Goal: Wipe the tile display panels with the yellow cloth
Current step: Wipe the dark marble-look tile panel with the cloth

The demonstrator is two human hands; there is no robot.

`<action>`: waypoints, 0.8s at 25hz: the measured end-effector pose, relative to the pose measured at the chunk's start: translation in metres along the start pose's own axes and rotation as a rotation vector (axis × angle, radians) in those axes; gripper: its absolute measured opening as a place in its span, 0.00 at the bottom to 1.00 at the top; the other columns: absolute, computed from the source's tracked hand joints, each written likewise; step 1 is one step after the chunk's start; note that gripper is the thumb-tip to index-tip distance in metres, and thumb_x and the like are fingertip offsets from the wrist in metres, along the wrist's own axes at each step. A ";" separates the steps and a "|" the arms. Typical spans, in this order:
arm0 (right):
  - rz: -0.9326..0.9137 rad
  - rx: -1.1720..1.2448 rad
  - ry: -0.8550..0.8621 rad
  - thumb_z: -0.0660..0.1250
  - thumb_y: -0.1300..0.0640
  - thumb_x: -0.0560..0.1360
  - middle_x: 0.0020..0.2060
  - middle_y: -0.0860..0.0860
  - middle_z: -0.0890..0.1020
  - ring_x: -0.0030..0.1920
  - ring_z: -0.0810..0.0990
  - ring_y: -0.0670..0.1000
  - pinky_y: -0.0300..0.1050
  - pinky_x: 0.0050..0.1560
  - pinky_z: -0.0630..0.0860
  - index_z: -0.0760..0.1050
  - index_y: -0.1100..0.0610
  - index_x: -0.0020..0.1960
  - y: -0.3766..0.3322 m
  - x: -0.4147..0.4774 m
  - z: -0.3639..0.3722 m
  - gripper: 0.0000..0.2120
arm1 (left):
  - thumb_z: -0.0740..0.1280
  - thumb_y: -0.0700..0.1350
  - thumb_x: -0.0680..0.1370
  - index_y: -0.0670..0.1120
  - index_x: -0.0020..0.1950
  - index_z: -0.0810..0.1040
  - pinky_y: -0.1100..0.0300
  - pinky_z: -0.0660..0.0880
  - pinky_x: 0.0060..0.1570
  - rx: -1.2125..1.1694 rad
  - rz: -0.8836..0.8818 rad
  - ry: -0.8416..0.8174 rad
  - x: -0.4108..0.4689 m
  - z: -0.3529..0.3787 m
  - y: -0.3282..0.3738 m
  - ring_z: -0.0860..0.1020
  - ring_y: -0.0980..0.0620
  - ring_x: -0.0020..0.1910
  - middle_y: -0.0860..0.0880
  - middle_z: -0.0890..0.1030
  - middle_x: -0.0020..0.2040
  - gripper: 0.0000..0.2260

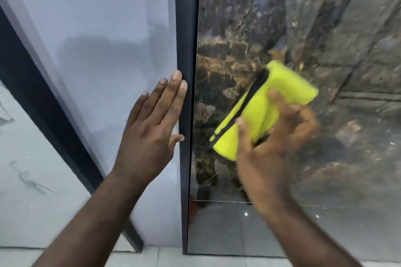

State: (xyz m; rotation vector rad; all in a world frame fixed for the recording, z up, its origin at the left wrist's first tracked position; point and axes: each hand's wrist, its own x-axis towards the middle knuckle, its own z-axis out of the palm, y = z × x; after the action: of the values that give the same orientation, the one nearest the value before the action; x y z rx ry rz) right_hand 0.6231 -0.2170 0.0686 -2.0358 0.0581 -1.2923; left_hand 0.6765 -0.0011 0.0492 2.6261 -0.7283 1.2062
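The left hand (149, 134) lies flat on the pale panel (104, 39), its fingers (173, 93) straight and together, holding nothing. Their tips and the thumb sit right against the dark frame strip (186, 28) just to their right. Beyond that strip, the right hand (275, 147) is blurred but clearly grips the folded yellow cloth (260, 110), thumb across its front and fingers curled round its right side. The cloth's black-trimmed edge points away from those fingers, toward the strip. The cloth is held in front of the glossy dark marbled panel (325, 28); I cannot tell whether it touches.
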 end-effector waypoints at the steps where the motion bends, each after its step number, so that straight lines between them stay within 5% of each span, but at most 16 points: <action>1: 0.004 0.009 -0.078 0.80 0.59 0.73 0.66 0.58 0.63 0.61 0.66 0.36 0.24 0.62 0.67 0.72 0.54 0.75 -0.005 -0.017 0.011 0.33 | 0.85 0.42 0.71 0.43 0.88 0.55 0.35 0.67 0.78 -0.011 0.006 0.003 -0.002 0.000 -0.001 0.56 0.44 0.87 0.46 0.53 0.89 0.54; 5: -0.068 0.128 -0.076 0.80 0.62 0.73 0.63 0.62 0.65 0.60 0.65 0.40 0.21 0.62 0.61 0.75 0.59 0.71 -0.028 -0.005 0.032 0.29 | 0.78 0.35 0.78 0.41 0.86 0.61 0.35 0.67 0.78 -0.004 0.052 0.024 -0.006 -0.005 -0.008 0.59 0.41 0.86 0.43 0.60 0.87 0.41; 9: 0.142 0.170 0.064 0.80 0.60 0.74 0.66 0.60 0.63 0.66 0.71 0.57 0.50 0.67 0.75 0.70 0.61 0.72 0.012 -0.024 0.017 0.31 | 0.70 0.30 0.82 0.42 0.86 0.63 0.38 0.63 0.82 0.062 0.124 -0.002 -0.022 0.003 -0.003 0.58 0.42 0.87 0.44 0.59 0.87 0.34; 13: 0.331 0.228 -0.073 0.80 0.64 0.72 0.69 0.63 0.63 0.64 0.70 0.45 0.28 0.65 0.68 0.67 0.61 0.72 0.007 -0.078 0.035 0.33 | 0.55 0.23 0.79 0.43 0.87 0.61 0.39 0.61 0.83 0.092 0.270 -0.080 -0.037 0.017 0.007 0.58 0.43 0.87 0.45 0.58 0.87 0.36; 16: 0.352 0.251 -0.025 0.79 0.64 0.73 0.68 0.63 0.64 0.60 0.71 0.47 0.27 0.60 0.68 0.67 0.60 0.72 0.009 -0.067 0.033 0.33 | 0.54 0.21 0.76 0.42 0.88 0.57 0.38 0.58 0.84 0.126 0.253 -0.135 -0.043 0.019 -0.002 0.56 0.43 0.87 0.44 0.55 0.88 0.40; 20: 0.540 0.267 0.084 0.78 0.68 0.74 0.66 0.62 0.65 0.53 0.72 0.34 0.28 0.52 0.72 0.63 0.66 0.72 0.046 -0.099 0.031 0.33 | 0.57 0.22 0.76 0.41 0.88 0.53 0.40 0.50 0.85 0.194 0.207 -0.186 -0.057 0.030 0.002 0.49 0.44 0.88 0.44 0.50 0.89 0.42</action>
State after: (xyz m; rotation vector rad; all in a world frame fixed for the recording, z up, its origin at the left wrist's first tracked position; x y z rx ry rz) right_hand 0.6136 -0.1954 -0.0424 -1.5894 0.4220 -0.9788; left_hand 0.6640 0.0082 -0.0134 2.9123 -0.9840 1.1447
